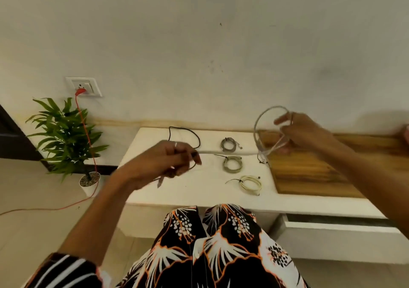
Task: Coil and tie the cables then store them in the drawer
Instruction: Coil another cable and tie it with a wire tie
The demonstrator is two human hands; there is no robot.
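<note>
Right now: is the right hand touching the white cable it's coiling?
Touching. The head view shows the right hand with its fingers curled round the white cable, gripping the loop where its strands meet, above the table.

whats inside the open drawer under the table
Only a thin strip of the drawer interior shows, dark and seemingly bare. The table edge covers the rest, so cables could lie hidden there. Three tied coils sit on the table.
</note>
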